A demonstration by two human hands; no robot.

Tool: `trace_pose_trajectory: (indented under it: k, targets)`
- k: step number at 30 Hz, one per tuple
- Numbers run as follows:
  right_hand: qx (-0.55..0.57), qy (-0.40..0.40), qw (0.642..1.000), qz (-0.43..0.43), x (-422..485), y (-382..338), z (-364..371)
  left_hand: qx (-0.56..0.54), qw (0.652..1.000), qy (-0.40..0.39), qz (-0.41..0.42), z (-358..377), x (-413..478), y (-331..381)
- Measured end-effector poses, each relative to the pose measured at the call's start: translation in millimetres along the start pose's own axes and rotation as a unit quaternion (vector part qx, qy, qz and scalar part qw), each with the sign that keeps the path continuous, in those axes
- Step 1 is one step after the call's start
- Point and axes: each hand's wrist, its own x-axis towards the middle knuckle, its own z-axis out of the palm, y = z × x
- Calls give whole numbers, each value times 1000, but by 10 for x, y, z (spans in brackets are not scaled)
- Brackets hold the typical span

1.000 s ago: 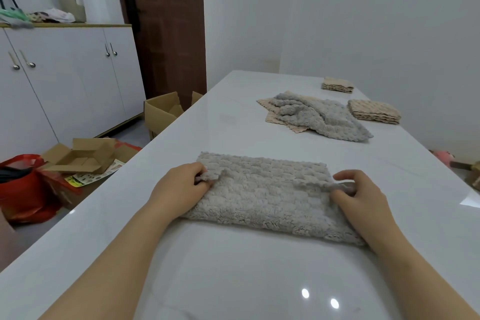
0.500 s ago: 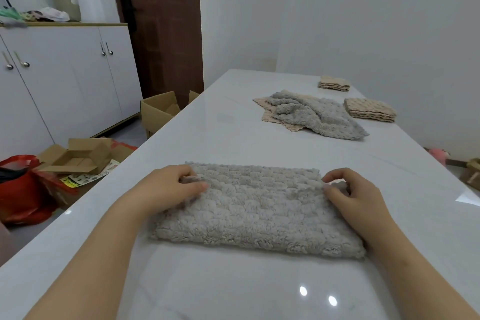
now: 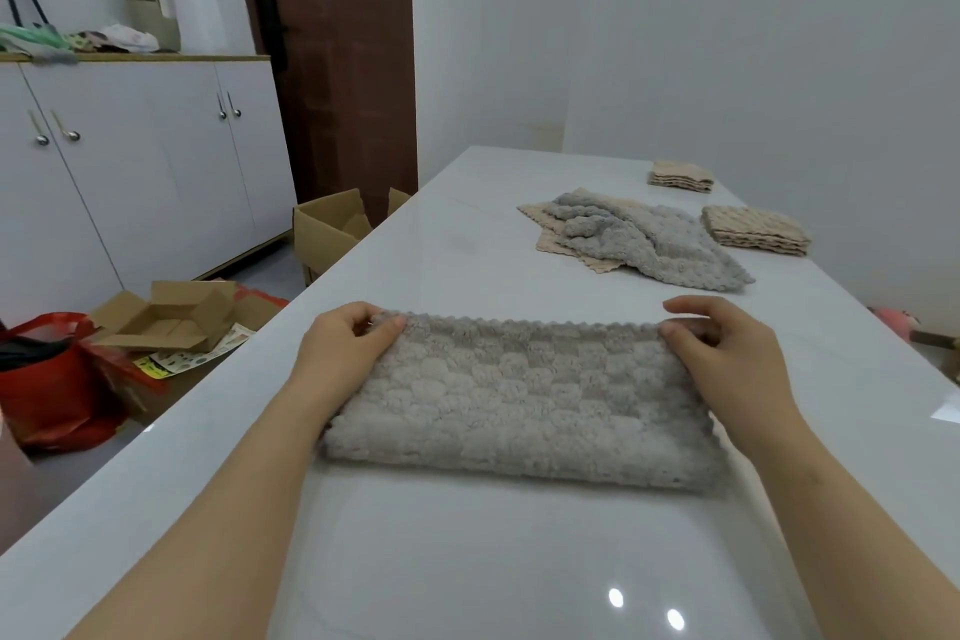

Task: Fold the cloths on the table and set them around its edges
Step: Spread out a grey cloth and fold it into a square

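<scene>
We hold the grey cloth [image 3: 519, 405] on the table [image 3: 467, 561] as a long folded band. Our left hand [image 3: 343, 353] pinches its far left corner and our right hand [image 3: 727, 359] pinches its far right corner, so the hands are well apart with the scalloped edge stretched between them. The risk, as we judge it, lies in the plush layers. If one pinch catches only the top layer, or one hand leads the other, the layers may slide and the next fold come out skewed. Beyond our right hand a loose grey heap [image 3: 649, 244] lies over a beige cloth [image 3: 545, 234]. Just right of the heap is a folded beige stack [image 3: 756, 231], with a second stack [image 3: 680, 176] farther off. The heap sits between our hands and those stacks, so carrying this cloth there means passing over it. A cardboard box [image 3: 171, 317] and a red bag [image 3: 47, 379] lie on the floor, left of our left hand.
</scene>
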Motion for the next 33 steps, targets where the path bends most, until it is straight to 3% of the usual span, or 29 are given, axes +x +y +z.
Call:
trace_pose_trajectory:
  k: [4,10,14,19,24,29,33]
  targets:
    - [-87,-40,995,35,78,118,149,108,992,30,58,91,55,-125]
    - [-162,-112,979,58,86,220,151,220,973,36,59,162,126,-169]
    - [-171,-107,978,46,44,241,175,189,982,20,18,132,118,-153]
    - [-93,-52,994,23,90,218,114,32,999,27,-29,94,167,-158]
    - [-112,-70,990,41,172,291,154,202,979,-3,-12,114,240,-176]
    - [-157,-81,984,21,219,353,197,260,965,26,11,173,239,-183]
    - [-171,-87,981,27,236,393,210,259,966,6,10,142,280,-175]
